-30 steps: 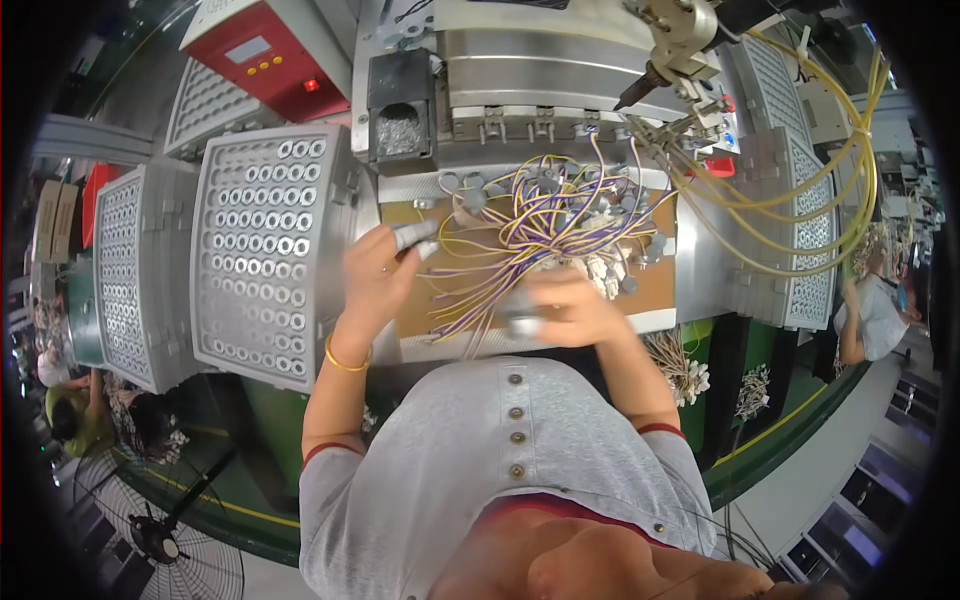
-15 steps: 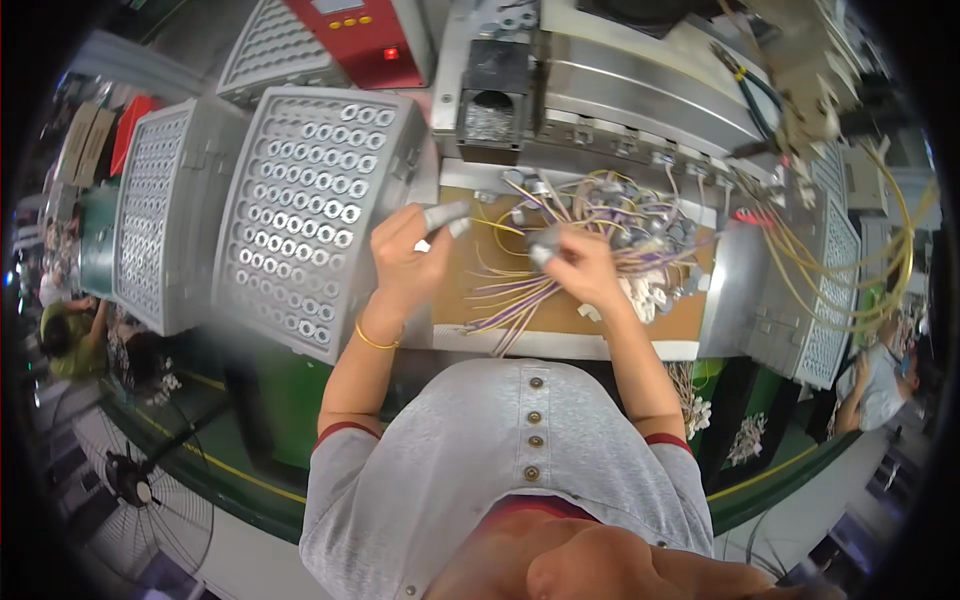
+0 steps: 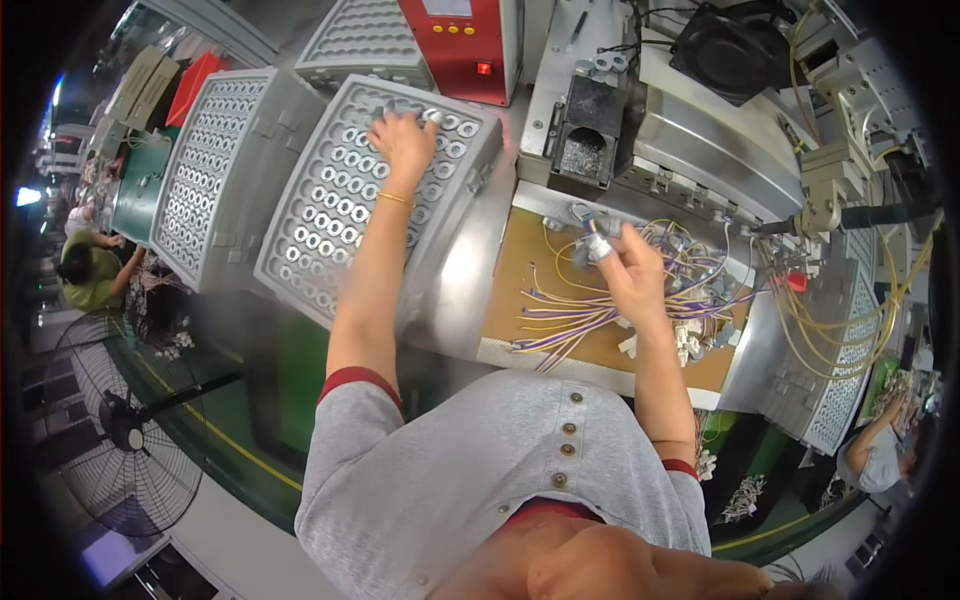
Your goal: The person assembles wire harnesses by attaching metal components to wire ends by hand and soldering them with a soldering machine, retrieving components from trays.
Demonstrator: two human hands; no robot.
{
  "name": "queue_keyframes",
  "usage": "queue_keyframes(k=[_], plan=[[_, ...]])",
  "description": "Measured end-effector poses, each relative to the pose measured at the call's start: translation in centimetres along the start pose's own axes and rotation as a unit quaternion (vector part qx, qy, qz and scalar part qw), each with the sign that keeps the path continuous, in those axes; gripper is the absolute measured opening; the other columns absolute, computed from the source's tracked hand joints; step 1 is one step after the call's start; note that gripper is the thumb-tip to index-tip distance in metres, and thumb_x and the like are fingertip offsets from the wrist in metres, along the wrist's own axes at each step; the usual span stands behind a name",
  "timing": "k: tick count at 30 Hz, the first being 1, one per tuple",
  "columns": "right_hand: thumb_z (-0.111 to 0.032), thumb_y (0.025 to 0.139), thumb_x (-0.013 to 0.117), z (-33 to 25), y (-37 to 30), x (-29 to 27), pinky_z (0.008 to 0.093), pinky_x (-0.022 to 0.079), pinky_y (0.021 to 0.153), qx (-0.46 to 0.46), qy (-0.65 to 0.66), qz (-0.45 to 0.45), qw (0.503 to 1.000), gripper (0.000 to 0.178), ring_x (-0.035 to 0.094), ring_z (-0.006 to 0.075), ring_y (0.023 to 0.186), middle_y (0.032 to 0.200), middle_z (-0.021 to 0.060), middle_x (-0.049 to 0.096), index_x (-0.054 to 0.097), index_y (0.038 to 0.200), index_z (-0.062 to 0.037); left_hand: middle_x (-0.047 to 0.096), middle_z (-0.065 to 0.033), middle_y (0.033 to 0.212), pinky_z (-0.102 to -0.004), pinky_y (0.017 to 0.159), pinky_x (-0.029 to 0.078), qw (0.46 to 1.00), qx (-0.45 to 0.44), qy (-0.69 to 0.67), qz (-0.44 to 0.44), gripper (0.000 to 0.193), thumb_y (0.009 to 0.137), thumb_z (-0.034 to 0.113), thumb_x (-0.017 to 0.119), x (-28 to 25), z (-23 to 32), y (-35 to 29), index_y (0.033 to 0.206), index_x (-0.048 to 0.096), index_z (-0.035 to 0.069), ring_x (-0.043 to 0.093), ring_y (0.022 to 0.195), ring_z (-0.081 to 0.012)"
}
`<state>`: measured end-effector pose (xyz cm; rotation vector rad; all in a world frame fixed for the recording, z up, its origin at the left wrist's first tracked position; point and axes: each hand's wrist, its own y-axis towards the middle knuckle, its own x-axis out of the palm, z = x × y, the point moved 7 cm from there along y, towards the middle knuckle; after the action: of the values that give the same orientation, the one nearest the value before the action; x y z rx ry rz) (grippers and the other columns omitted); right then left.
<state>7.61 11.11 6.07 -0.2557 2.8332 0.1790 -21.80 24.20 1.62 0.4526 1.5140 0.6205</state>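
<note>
My left hand [image 3: 405, 142] reaches over a grey tray [image 3: 415, 255] with rows of round silver ring-shaped parts [image 3: 358, 185]. Its fingers are spread, their tips over the upper rows, and nothing shows held in them. Above a brown work board [image 3: 510, 280], my right hand [image 3: 635, 278] is closed, with grey covering on a fingertip. Between its thumb and fingers is a small round grey part with wires [image 3: 583, 213]; its exact kind is too small to tell. Beside that hand lies a bundle of yellow and purple wires [image 3: 570, 318] with grey round pieces.
Beyond the board stand a metal machine [image 3: 710, 135] and a black open-topped box [image 3: 588, 140]. A red device [image 3: 465, 50] stands behind the tray. Another parts tray [image 3: 215, 160] is farther left. Yellow cables [image 3: 850, 345] hang at the right. A person in green [image 3: 95, 265] sits far left.
My left hand has moved from above the board up and left to the tray. My right hand stays above the board, now raising the small wired part. The whole view has shifted.
</note>
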Motion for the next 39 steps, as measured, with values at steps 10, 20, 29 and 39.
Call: queue_keyframes(k=[10,20,29,39], plan=[[0.0,0.075,0.054,-0.7,0.5,0.4,0.0208,0.038,0.046,-0.007,-0.017,0.018,1.0,0.002,0.045,0.005,0.05,0.057,0.0029,0.055,0.053,0.077,0.0006,0.059,-0.0078,0.096,-0.0263,0.068,0.05,0.515,-0.282,-0.756,-0.289,0.029,0.081,0.002,0.052,-7.2,6.4,-5.3,0.11,0.05,-0.003,0.058,0.081,-0.0141],[-0.004,0.071,0.058,-2.8,-0.9,-0.1,0.0204,0.036,0.045,-0.043,0.035,0.027,0.998,0.008,0.045,0.0043,0.052,0.058,0.001,0.054,0.056,0.077,0.0006,0.059,-0.007,0.101,-0.0195,0.061,0.049,0.472,-0.188,-0.78,-0.365,0.038,0.079,0.001,0.058,-13.3,13.5,-10.4,0.115,0.048,-0.002,0.056,0.083,-0.0087],[-0.001,0.064,0.056,-4.5,-1.4,-0.9,0.0225,0.034,0.041,-0.103,-0.027,0.043,0.993,0.005,0.042,0.0054,0.045,0.051,0.002,0.049,0.051,0.064,0.0,0.057,-0.0077,0.105,-0.0197,0.065,0.048,0.471,-0.131,-0.793,-0.364,0.035,0.079,0.0,0.058,-14.6,14.3,-10.3,0.113,0.05,-0.003,0.055,0.088,-0.0097],[-0.001,0.072,0.053,-2.8,-1.6,0.5,0.0202,0.037,0.049,0.034,0.078,0.001,0.996,0.004,0.048,0.0037,0.058,0.063,0.0006,0.056,0.053,0.076,0.0,0.062,-0.0062,0.088,-0.0197,0.057,0.046,0.418,-0.235,-0.798,-0.365,0.02,0.081,0.004,0.054,-12.6,14.9,-10.7,0.1,0.058,-0.001,0.058,0.071,-0.0106]])
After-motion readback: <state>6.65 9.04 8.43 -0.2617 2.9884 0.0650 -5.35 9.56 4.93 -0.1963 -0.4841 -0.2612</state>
